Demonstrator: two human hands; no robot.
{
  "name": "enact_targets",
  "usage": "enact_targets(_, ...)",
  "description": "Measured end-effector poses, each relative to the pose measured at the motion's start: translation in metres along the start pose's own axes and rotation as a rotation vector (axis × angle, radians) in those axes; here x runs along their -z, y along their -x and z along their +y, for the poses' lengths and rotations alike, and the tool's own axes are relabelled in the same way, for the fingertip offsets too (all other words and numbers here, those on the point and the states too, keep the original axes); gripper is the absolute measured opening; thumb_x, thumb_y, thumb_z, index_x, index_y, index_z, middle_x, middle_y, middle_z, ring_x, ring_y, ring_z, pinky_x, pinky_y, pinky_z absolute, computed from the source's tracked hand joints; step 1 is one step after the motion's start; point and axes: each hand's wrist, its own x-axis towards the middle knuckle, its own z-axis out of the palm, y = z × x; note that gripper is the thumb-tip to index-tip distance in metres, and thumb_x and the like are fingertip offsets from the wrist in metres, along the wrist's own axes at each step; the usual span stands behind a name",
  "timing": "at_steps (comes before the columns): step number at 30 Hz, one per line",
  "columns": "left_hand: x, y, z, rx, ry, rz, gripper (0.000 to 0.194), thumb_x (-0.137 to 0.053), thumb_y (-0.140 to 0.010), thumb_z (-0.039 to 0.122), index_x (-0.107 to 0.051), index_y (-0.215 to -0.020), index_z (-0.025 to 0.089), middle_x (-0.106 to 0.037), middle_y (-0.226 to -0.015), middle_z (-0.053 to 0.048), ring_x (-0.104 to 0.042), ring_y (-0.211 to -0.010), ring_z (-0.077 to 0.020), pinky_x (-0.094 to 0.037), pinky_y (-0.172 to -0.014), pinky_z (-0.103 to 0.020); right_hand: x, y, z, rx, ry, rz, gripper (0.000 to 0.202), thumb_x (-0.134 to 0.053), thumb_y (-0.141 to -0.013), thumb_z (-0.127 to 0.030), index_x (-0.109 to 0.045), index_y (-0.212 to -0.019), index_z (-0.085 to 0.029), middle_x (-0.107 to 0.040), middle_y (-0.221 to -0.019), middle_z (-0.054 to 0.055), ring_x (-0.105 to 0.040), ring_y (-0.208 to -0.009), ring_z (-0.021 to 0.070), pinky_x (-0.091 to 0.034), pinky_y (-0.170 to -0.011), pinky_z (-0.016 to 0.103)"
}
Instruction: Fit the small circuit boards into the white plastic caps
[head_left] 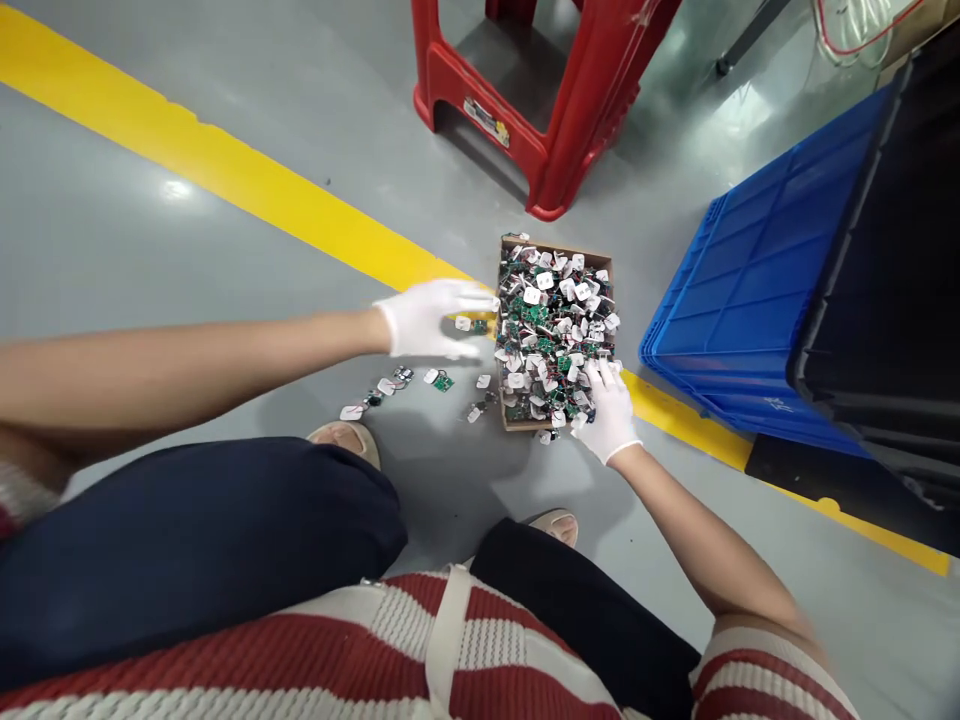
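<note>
A shallow cardboard box (517, 426) on the floor is heaped with small green circuit boards (534, 313) that have wires and white square pieces attached. My left hand (431, 312), in a white glove, is at the box's left side with its fingers spread around a loose board (478, 326). I see nothing gripped in it. My right hand (609, 412), also gloved in white, rests at the box's lower right corner, its fingertips over the heaped boards. Whether those fingers pinch a board is hard to see.
Several loose boards (444, 382) lie on the grey floor left of the box, close to my feet. A red plastic stool (551, 170) stands beyond it. Blue crates (765, 250) with a black one (892, 280) are at the right. A yellow line (285, 185) crosses the floor.
</note>
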Motion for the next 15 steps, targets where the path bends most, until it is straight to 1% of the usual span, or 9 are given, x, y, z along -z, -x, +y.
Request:
enact_targets(1,-0.005,0.031,-0.007,0.073,-0.078,-0.029,0.083,-0.070,-0.083,0.063,-0.056,-0.151,0.017,-0.050,-0.160,-0.017,-0.041,-0.150,-0.0338,-0.028,-0.127,-0.049,-0.002,0.005,0.000,-0.046,-0.093,0.025,0.078,-0.075,-0.070,-0.022,-0.060,-0.147,-0.016,-0.051,-0.158,0.018,-0.047,-0.144,0.0407,-0.038,-0.121,0.058)
enact_targets(3,-0.023,0.090,-0.014,0.221,-0.222,-0.124,0.096,-0.074,-0.077,0.065,-0.052,-0.153,0.010,-0.036,-0.167,-0.023,-0.026,-0.156,-0.0421,-0.021,-0.126,-0.056,-0.008,0.003,0.002,-0.219,-0.334,0.081,0.047,-0.073,-0.079,-0.032,-0.073,-0.124,-0.017,-0.071,-0.130,0.016,-0.065,-0.122,0.0342,-0.048,-0.113,0.052)
enact_targets(4,-0.034,0.115,-0.015,0.307,-0.272,-0.173,0.105,-0.079,-0.071,0.066,-0.049,-0.155,0.012,-0.029,-0.170,-0.025,-0.017,-0.157,-0.0480,-0.018,-0.124,-0.063,-0.010,-0.003,0.003,-0.317,-0.436,0.113,0.035,-0.071,-0.082,-0.037,-0.075,-0.111,-0.017,-0.075,-0.115,0.015,-0.070,-0.109,0.0307,-0.053,-0.107,0.050)
enact_targets(6,-0.058,0.150,-0.013,0.379,-0.292,-0.296,0.111,-0.085,-0.060,0.065,-0.052,-0.154,0.016,-0.024,-0.171,-0.028,-0.012,-0.153,-0.0591,-0.013,-0.117,-0.074,-0.013,-0.020,0.007,-0.441,-0.578,0.145,0.033,-0.074,-0.080,-0.043,-0.072,-0.101,-0.017,-0.076,-0.100,0.013,-0.072,-0.094,0.0255,-0.059,-0.097,0.044)
enact_targets(7,-0.068,0.159,-0.011,0.419,-0.283,-0.323,0.107,-0.085,-0.063,0.063,-0.053,-0.154,0.017,-0.023,-0.171,-0.029,-0.011,-0.153,-0.0603,-0.013,-0.116,-0.076,-0.013,-0.029,0.008,-0.460,-0.623,0.145,0.039,-0.078,-0.077,-0.044,-0.070,-0.104,-0.016,-0.076,-0.102,0.013,-0.073,-0.092,0.0237,-0.061,-0.093,0.041)
enact_targets(9,-0.084,0.159,-0.009,0.483,-0.257,-0.332,0.105,-0.083,-0.066,0.063,-0.053,-0.154,0.015,-0.021,-0.170,-0.033,-0.011,-0.154,-0.0597,-0.015,-0.116,-0.074,-0.009,-0.037,0.009,-0.460,-0.696,0.128,0.061,-0.086,-0.069,-0.044,-0.065,-0.119,-0.016,-0.075,-0.113,0.014,-0.074,-0.091,0.0213,-0.063,-0.087,0.038)
enact_targets(11,-0.095,0.142,-0.005,0.485,-0.217,-0.325,0.108,-0.083,-0.066,0.064,-0.051,-0.155,0.011,-0.018,-0.169,-0.036,-0.012,-0.156,-0.0563,-0.016,-0.120,-0.069,-0.007,-0.029,0.005,-0.454,-0.681,0.147,0.075,-0.090,-0.064,-0.043,-0.061,-0.128,-0.017,-0.072,-0.122,0.014,-0.074,-0.085,0.0199,-0.064,-0.082,0.038)
enact_targets(13,-0.104,0.113,0.001,0.410,-0.154,-0.337,0.114,-0.085,-0.063,0.066,-0.051,-0.155,0.010,-0.018,-0.169,-0.036,-0.012,-0.157,-0.0545,-0.015,-0.123,-0.065,-0.012,-0.005,-0.003,-0.468,-0.540,0.169,0.065,-0.089,-0.067,-0.042,-0.063,-0.121,-0.017,-0.073,-0.117,0.013,-0.072,-0.079,0.0195,-0.065,-0.080,0.039)
enact_targets(15,-0.113,0.081,0.013,0.333,-0.115,-0.347,0.121,-0.087,-0.055,0.068,-0.050,-0.157,0.013,-0.021,-0.170,-0.034,-0.009,-0.157,-0.0559,-0.010,-0.124,-0.067,-0.026,0.026,-0.018,-0.535,-0.410,0.086,0.039,-0.084,-0.077,-0.038,-0.065,-0.103,-0.017,-0.074,-0.100,0.010,-0.072,-0.080,0.0206,-0.065,-0.080,0.040)
